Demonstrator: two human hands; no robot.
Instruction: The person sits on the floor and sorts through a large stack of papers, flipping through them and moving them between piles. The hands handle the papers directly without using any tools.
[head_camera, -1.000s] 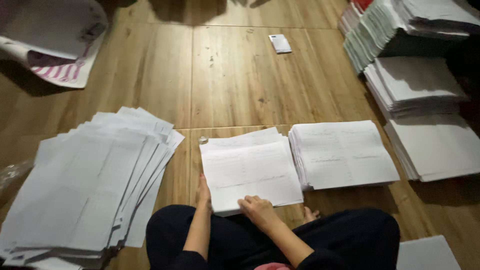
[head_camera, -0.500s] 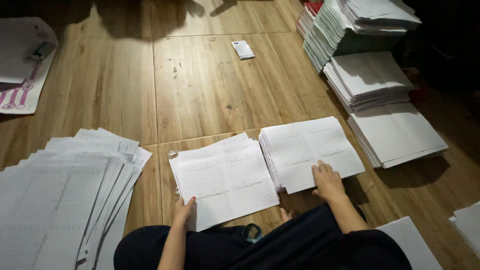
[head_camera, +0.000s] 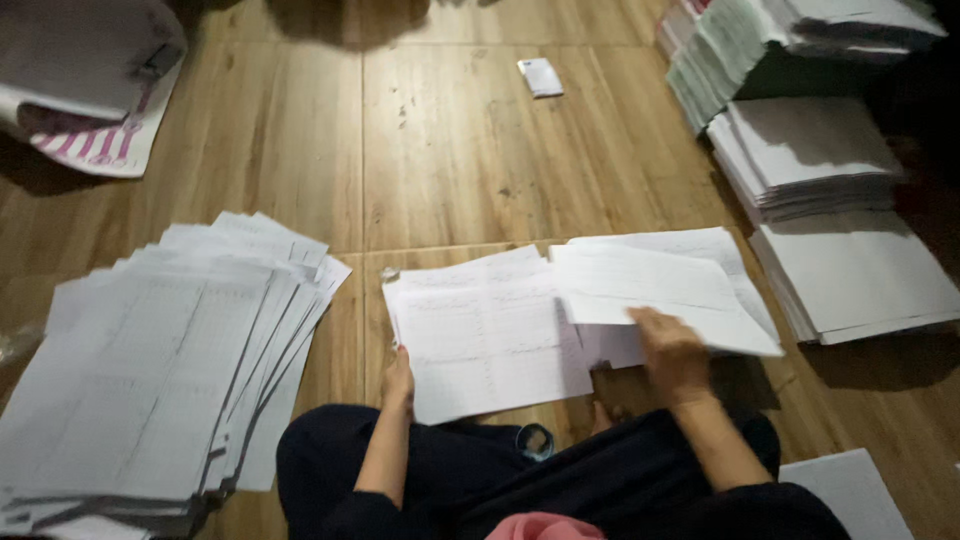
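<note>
I sit cross-legged on a wooden floor with printed white sheets in front of me. My left hand (head_camera: 398, 378) rests on the near left corner of the middle paper stack (head_camera: 485, 335). My right hand (head_camera: 672, 352) grips a single loose sheet (head_camera: 660, 295), raised and tilted over the right-hand stack (head_camera: 735, 262), its left edge overlapping the middle stack. The sheet blurs in motion.
A fanned pile of printed sheets (head_camera: 150, 360) lies at my left. Taller stacks of paper (head_camera: 810, 160) and a flat pile (head_camera: 870, 275) stand at the right. A small white card (head_camera: 540, 77) lies farther off. A pink-striped bag (head_camera: 85, 120) is at upper left.
My right hand went from the middle stack to the right stack, took its top sheet and is carrying it leftward. The left hand has stayed on the middle stack's corner.
</note>
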